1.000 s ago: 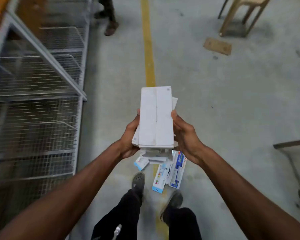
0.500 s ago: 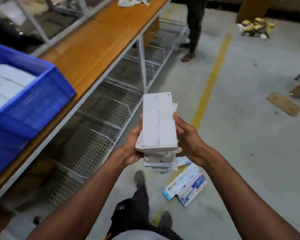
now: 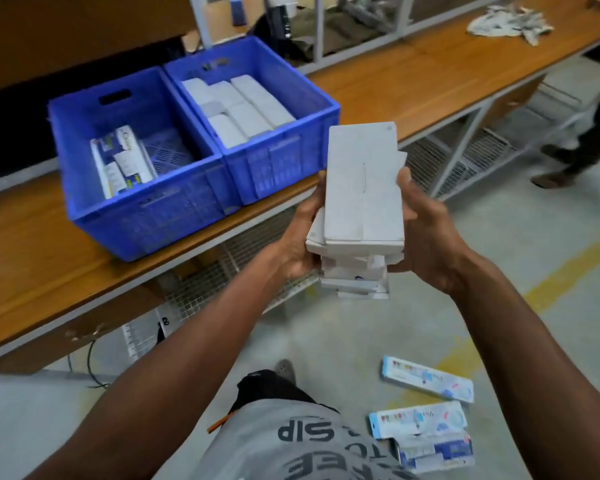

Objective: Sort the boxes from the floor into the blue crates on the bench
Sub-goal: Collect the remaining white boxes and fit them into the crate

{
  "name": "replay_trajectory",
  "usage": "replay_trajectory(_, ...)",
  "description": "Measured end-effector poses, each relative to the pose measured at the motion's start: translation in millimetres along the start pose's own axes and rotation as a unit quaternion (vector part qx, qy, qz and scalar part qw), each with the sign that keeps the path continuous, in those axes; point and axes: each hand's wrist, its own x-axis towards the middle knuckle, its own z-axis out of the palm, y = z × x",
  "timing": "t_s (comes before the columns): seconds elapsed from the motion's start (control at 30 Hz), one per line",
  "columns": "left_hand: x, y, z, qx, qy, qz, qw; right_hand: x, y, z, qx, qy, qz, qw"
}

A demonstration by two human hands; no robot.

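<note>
White stack of boxes (image 3: 361, 209) clamped between left hand (image 3: 300, 244) and right hand (image 3: 426, 240), blue crates (image 3: 194, 140) near

Stack of white boxes (image 3: 361, 188) held mid-air; two blue crates (image 3: 201, 199) side by side on bench (image 3: 49, 271) — printed boxes (image 3: 426, 379) on floor

Warehouse: long bench (image 3: 413, 81), crates (image 3: 146, 209)

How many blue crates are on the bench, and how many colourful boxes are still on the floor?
Blue crates on the bench: 2, the left crate and the right crate
Colourful boxes on the floor: 3, at and
Total: 5
</note>
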Motion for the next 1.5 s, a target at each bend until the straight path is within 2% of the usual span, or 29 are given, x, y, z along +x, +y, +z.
replay_trajectory(0.2,10.8,73.6,-73.6,-0.016,0.030,0.038,0.999,71.5,-55.2,65.4,-0.025,-0.064,-0.066,0.995)
replay_trajectory(0.33,16.7,118.7,-104.5,-0.025,0.031,0.072,0.997,110.2,-91.1,98.6,-0.050,-0.080,-0.045,0.995)
replay_trajectory(0.43,18.9,149.9,-113.2,-0.043,0.016,0.095,0.994,134.0,-119.8,110.2,-0.053,-0.097,-0.027,0.994)
replay_trajectory(0.53,28.5,182.5,-118.2,-0.047,0.015,0.129,0.990,162.4,-156.0,115.2,-0.065,-0.132,-0.063,0.987)
replay_trajectory(0.73,56.1,253.8,-119.6,0.003,0.055,0.158,0.986,231.0,-223.9,116.8,-0.050,-0.184,-0.082,0.978)
replay_trajectory(0.83,81.7,290.6,-125.4,0.035,0.101,0.144,0.984,262.3,-248.1,117.8,-0.047,-0.192,-0.081,0.977)
replay_trajectory(1.03,144.8,339.6,-150.9,0.062,0.147,0.111,0.981,314.7,-251.4,108.1,-0.023,-0.142,-0.087,0.986)
replay_trajectory(1.2,186.8,342.8,-152.9,0.136,0.213,0.011,0.968,348.1,-220.6,98.0,0.114,-0.157,-0.035,0.980)
replay_trajectory(1.33,208.8,336.9,-157.2,0.143,0.305,-0.025,0.941,367.4,-202.1,95.6,0.169,-0.107,-0.017,0.980)
replay_trajectory(1.5,232.5,330.7,-173.4,0.163,0.318,-0.079,0.931,382.5,-193.2,82.7,0.199,-0.117,0.071,0.971)
